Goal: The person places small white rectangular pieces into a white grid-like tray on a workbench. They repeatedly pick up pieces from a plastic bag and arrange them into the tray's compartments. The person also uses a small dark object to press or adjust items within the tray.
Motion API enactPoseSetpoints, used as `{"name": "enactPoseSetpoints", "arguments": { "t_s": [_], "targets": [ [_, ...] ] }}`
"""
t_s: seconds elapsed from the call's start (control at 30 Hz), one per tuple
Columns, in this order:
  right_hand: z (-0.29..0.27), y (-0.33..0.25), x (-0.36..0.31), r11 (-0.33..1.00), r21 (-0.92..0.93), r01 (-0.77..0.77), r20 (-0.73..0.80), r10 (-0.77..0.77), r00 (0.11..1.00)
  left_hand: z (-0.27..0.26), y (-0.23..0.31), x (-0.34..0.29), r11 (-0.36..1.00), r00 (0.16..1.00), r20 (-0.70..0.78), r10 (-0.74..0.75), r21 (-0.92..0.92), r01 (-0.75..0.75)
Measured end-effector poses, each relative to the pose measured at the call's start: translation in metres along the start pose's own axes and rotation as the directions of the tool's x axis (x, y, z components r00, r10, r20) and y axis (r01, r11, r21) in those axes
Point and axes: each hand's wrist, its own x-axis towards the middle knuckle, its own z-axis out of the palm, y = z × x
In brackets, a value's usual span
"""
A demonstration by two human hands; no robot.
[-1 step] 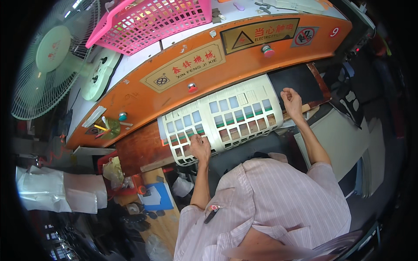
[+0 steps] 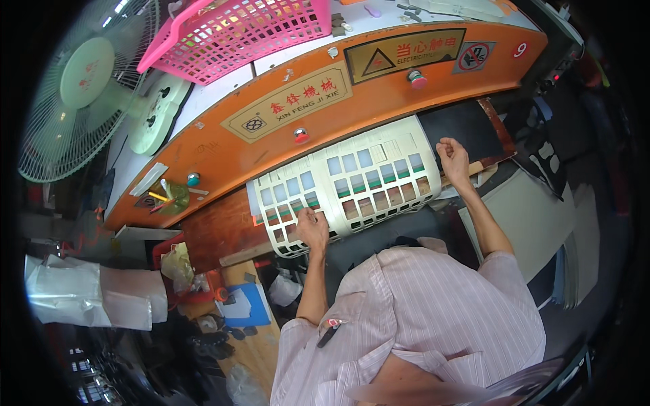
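Observation:
A cream-coloured sheet with rows of rectangular cut-outs [image 2: 328, 196] lies on the machine's bed and bends down over its front edge. Over the sheet's left half, close to the middle strip, is my left hand [image 2: 313, 230], its fingers curled together. My right hand [image 2: 453, 161] is just past the sheet's right edge, beside a black plate [image 2: 460, 128]. Its thumb and fingers are drawn into a pinch. Whatever either hand may hold is too small or hidden to make out. Pale and green pieces show through some of the cut-outs.
An orange machine front [image 2: 271, 132] with push buttons [image 2: 301, 135] rises behind the bed. On top stand a pink basket [image 2: 250, 44] and a fan [image 2: 88, 74]. A pen cup [image 2: 175, 196] hangs at left. Stacked grey sheets [image 2: 525, 220] lie at right.

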Motion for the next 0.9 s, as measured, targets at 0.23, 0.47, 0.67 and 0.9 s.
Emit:
{"name": "enactPoseSetpoints", "arguments": {
  "t_s": [0.23, 0.47, 0.67, 0.9],
  "targets": [
    [0.046, -0.031, -0.025, 0.992, 0.061, 0.114, 0.038, -0.117, 0.992, -0.008, 0.002, -0.001, 0.997, 0.996, 0.062, -0.068, -0.015, 0.069],
    [0.081, -0.046, -0.044, 0.995, 0.096, 0.015, 0.167, -0.031, 0.986, -0.001, -0.005, -0.008, 0.995, 0.993, 0.068, -0.095, -0.015, 0.096],
    [0.146, -0.072, 0.016, 0.992, 0.058, 0.109, 0.31, -0.122, 0.943, -0.001, 0.001, -0.017, 0.993, 0.992, 0.068, -0.103, 0.057, 0.099],
    [0.275, -0.115, 0.065, 0.877, 0.16, 0.452, 0.639, -0.441, 0.63, -0.003, 0.014, -0.024, 0.974, 0.984, 0.053, -0.172, 0.158, 0.161]
  ]
}}
